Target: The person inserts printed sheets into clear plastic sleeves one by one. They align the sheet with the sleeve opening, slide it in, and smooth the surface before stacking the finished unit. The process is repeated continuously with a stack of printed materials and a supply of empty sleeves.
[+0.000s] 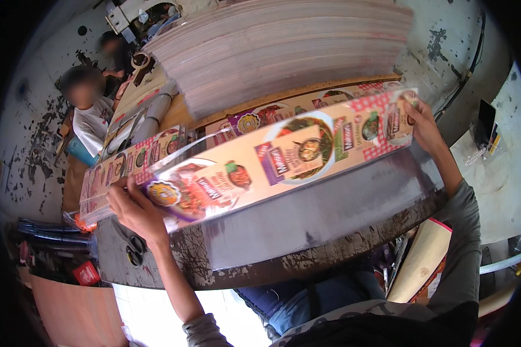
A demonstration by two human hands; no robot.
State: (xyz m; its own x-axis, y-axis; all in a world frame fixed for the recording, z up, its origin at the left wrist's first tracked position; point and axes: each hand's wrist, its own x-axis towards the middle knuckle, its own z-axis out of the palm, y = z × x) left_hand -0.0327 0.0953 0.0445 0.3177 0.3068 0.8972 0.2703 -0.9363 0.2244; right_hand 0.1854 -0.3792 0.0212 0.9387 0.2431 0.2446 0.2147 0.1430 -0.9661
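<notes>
A long printed strip [289, 156] with food pictures, glossy like plastic film, hangs tilted above the table between my two hands, its right end higher. My left hand [136, 211] grips the lower left end, fingers closed on its edge. At the upper right end, my right hand [427, 126] pinches the corner. Beneath the strip lies a greyish clear plastic sheet [324, 211] on the dark worn tabletop [185, 274]. Black-handled scissors [133, 248] rest beside my left wrist. More printed strips [130, 165] lie to the left, and others [260, 115] show behind the held one.
A tall stack of flat sheets [289, 52] stands at the back on a wooden surface. Two people [90, 110] sit at the far left near a grey roll [156, 107]. A phone [484, 122] lies at right; a rolled beige sheet [419, 260] leans below the table.
</notes>
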